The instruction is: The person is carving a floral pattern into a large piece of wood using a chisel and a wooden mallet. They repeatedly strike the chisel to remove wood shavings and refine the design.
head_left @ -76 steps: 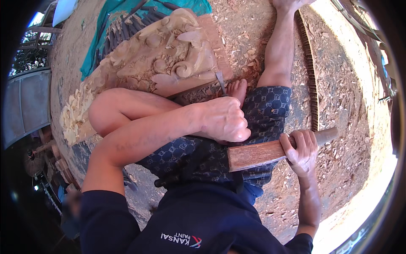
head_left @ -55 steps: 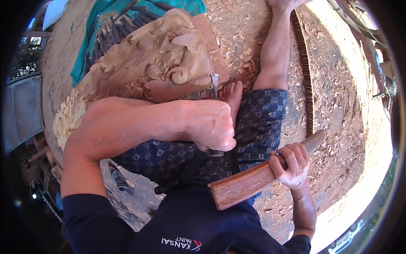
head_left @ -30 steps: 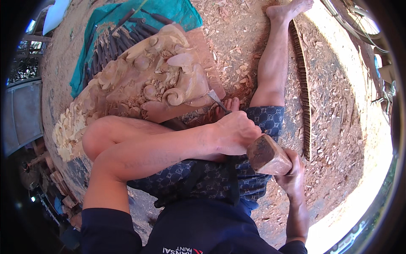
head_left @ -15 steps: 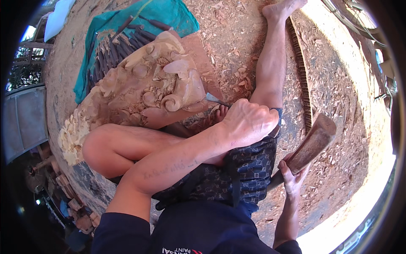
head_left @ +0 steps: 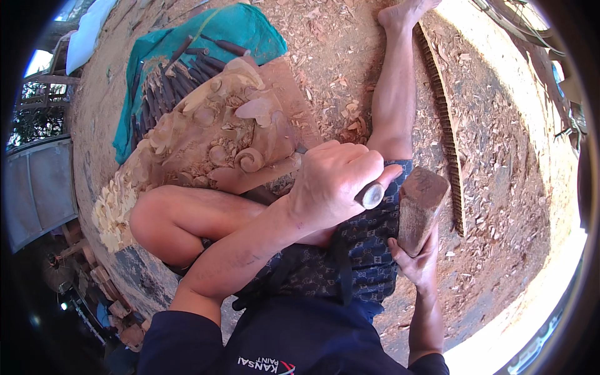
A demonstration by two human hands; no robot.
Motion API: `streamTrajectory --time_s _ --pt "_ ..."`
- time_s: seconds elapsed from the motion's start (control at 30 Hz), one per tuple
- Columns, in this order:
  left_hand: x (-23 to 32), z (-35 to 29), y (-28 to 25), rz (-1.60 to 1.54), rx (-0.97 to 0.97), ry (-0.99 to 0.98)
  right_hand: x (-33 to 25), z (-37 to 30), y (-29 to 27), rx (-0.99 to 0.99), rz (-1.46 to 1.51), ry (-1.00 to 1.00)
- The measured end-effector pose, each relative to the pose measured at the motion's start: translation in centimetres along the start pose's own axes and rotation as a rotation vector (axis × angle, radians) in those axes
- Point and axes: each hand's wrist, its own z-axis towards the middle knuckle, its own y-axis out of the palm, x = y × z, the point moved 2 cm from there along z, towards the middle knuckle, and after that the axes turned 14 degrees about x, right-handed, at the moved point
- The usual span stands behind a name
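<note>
My left hand (head_left: 331, 181) is closed round the handle of a chisel (head_left: 373, 196); its round butt end faces up to the right. Just past the fist, a bit of the metal blade shows at the right edge of a carved wooden panel (head_left: 250, 161) with scrolls and leaf shapes. Whether the tip touches the wood I cannot tell. In my right hand (head_left: 420, 261) is a wooden mallet (head_left: 420, 212), its blocky head raised a short way to the right of the chisel's butt. The mallet's handle is mostly hidden.
Several dark-handled carving tools (head_left: 165, 87) lie on a teal cloth (head_left: 250, 28) behind the panel. Pale shavings (head_left: 112, 215) are heaped at left. My bent leg (head_left: 181, 215) lies by the panel, the other stretches away. A long ridged strip (head_left: 447, 125) lies at right on the chip-strewn ground.
My left hand has moved a little left and turned, bringing the chisel's butt into sight. The mallet has swung left and now stands more upright, closer to the chisel.
</note>
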Motion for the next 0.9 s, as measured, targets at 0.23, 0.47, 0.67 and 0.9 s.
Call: streamTrajectory --time_s 0.23,0.47,0.67,0.9 --pt "0.6 0.3 -1.3 -0.075 0.127 -0.023 2.1 1.9 -1.0 -0.150 -0.294 0.111" --pt "2.4 3.9 -3.4 0.077 0.134 0.071 2.3 3.6 -0.8 -0.145 -0.338 0.069" --pt "-1.1 4.7 -11.7 -0.394 0.505 -0.537 0.4 3.6 0.6 -0.108 -0.377 0.080" --pt "0.2 5.7 -13.1 -0.022 -0.157 -0.080 0.5 4.4 0.5 -0.136 -0.452 0.087"
